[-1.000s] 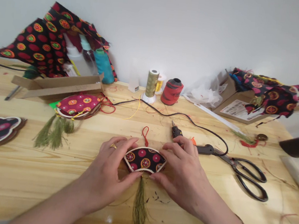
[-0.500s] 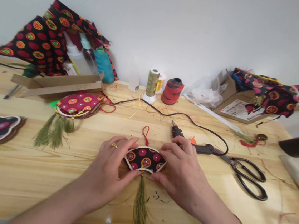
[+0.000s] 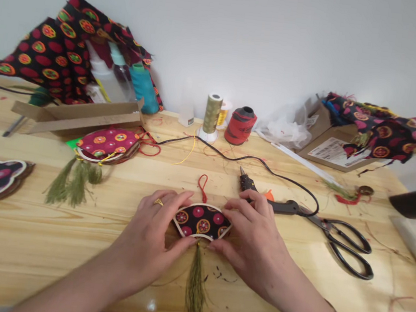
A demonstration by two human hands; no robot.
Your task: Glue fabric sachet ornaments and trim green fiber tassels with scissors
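Observation:
Between my two hands lies a small fan-shaped ornament [image 3: 203,221], covered in black fabric with magenta and orange patterns and edged in a pale rim. My left hand [image 3: 160,225] grips its left end with thumb below and fingers above. The right end is held the same way by my right hand [image 3: 253,236]. A red cord loop [image 3: 203,187] sticks up from the top edge. From the middle of the lower edge hangs an olive tassel [image 3: 196,285]. Just beyond my right hand rests a glue gun [image 3: 287,206], partly covered by the fingers.
Black-handled scissors [image 3: 350,247] lie at right. Thread spools [image 3: 211,116] stand along the wall. Finished-looking fabric pieces [image 3: 107,143] with tassels lie at left before a cardboard tray [image 3: 84,119]. A black cable [image 3: 237,158] crosses the table. A cardboard box [image 3: 330,140] holds fabric scraps.
Both hands stay in place on the ornament, with no visible change of grip. The view has shifted very slightly.

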